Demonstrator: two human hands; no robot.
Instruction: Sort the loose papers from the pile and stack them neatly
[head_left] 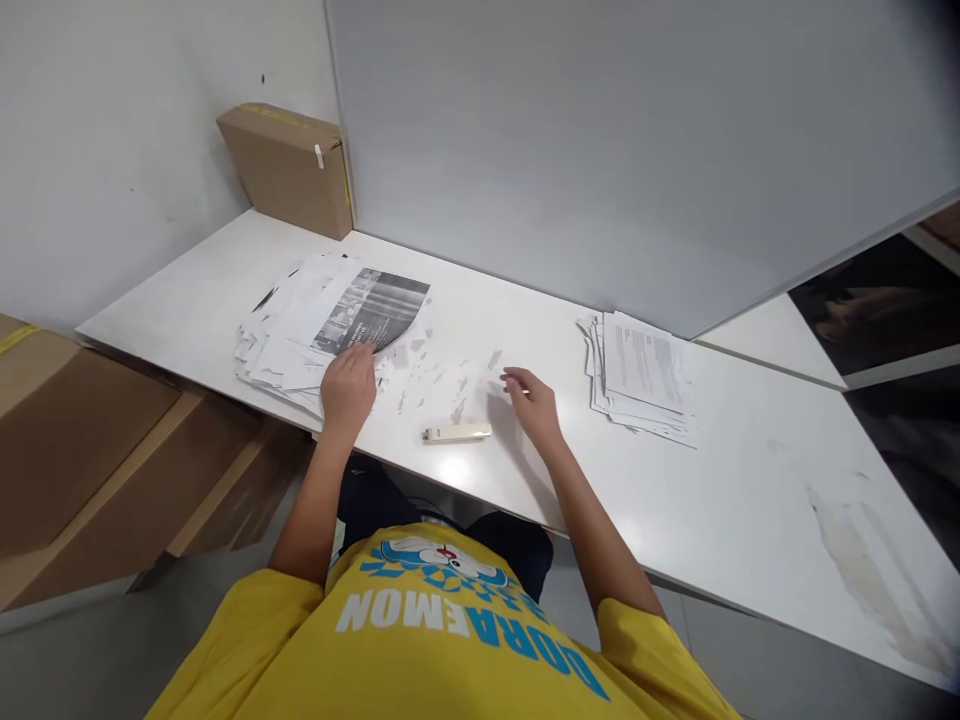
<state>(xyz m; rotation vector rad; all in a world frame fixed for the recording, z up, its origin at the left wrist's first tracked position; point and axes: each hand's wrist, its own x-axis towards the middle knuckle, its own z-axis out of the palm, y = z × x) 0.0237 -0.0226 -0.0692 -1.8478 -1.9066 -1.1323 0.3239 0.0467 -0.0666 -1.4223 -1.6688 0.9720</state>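
My left hand [349, 385] rests on the near edge of a messy heap of torn papers [300, 330], its fingers curled on a dark printed sheet [371, 310] on top. My right hand [532, 405] hovers low over the white table [750, 500], fingers stretched forward and apart, holding nothing. Between the hands lie small paper scraps [442, 380]. A cream stapler-like tool [457, 433] lies on the table just in front of me, nearer the right hand.
A neater stack of printed sheets [641, 375] lies right of my right hand. A cardboard box [292, 165] leans in the back left corner against the wall. A grey partition [637, 150] runs behind the table. Large cartons [90, 450] stand left of the table.
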